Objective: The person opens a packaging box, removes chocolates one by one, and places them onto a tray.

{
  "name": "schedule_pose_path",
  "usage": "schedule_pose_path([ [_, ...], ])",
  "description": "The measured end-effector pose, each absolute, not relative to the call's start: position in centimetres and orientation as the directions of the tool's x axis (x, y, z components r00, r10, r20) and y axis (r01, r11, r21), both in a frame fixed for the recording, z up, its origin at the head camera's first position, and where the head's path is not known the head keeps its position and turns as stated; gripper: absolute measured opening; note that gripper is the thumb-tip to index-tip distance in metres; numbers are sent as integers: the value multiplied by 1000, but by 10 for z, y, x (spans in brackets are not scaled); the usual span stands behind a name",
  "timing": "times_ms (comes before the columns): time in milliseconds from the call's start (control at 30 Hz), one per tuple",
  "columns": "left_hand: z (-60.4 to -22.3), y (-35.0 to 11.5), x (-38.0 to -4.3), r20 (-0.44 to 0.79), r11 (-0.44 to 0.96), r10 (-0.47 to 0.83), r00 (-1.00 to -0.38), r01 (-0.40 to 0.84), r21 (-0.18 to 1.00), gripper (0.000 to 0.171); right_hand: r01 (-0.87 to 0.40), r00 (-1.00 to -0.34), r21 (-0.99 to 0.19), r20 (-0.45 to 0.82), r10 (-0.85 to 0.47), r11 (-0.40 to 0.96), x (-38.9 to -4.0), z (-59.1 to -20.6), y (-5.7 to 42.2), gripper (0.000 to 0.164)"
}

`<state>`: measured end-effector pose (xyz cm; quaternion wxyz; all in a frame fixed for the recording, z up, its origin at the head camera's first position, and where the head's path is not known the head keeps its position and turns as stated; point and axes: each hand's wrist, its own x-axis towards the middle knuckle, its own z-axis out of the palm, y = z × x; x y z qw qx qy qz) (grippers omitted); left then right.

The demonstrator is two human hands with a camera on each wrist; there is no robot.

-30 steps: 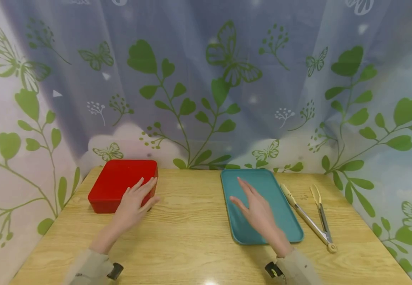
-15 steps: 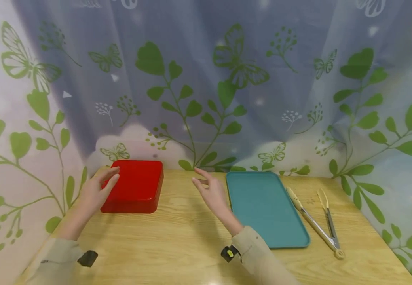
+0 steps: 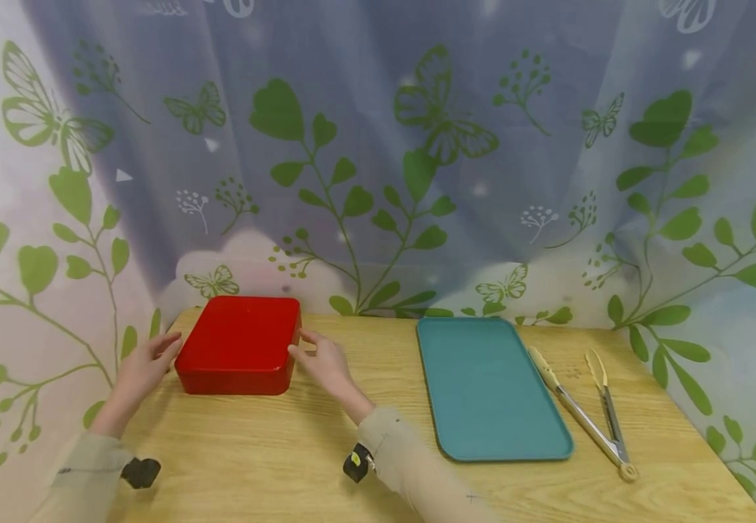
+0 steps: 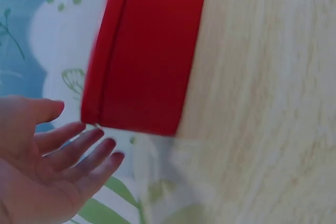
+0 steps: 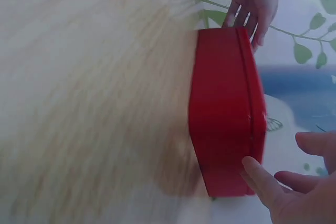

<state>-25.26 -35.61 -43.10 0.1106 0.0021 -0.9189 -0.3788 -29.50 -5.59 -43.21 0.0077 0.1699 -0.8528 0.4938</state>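
A red square box (image 3: 243, 338) sits on the table at the left in the head view. A seam under its top edge shows in the left wrist view on the box's side (image 4: 149, 56). My left hand (image 3: 142, 369) is beside the box's left side, fingers spread and slightly bent, fingertips close to the corner. On the opposite side is my right hand (image 3: 327, 363), its fingertips right at the box's right wall. In the right wrist view one fingertip of the right hand (image 5: 302, 195) overlaps the wall near the seam. Neither hand is curled round the box.
To the right lies a teal tray (image 3: 492, 392). Beyond it on the wooden table (image 3: 273, 450) rest metal tongs (image 3: 590, 425) with cream tips, spread apart. A patterned curtain (image 3: 378, 181) rises behind the table's back edge and along both sides.
My right hand has moved left from over the tray to the box's right side. My left hand has gone from the box's right front to its left side. The box stays put.
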Motion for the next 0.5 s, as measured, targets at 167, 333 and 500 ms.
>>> schedule_pose_path([
  [167, -445, -365, -257, 87, 541, -50, -995, 46, 840, 54, -231, -958, -845, 111, -265, 482, -295, -440, -72, 54],
  [333, -451, -366, -259, 84, 458, -47, -995, 53, 887, 53, -167, -973, -855, 61, -224, 491, -296, -444, -80, 57],
  [500, -451, -366, -258, 80, 452, -64, -995, 43, 891, 53, -158, -974, -861, 56, -217, 483, -296, -445, -81, 58],
])
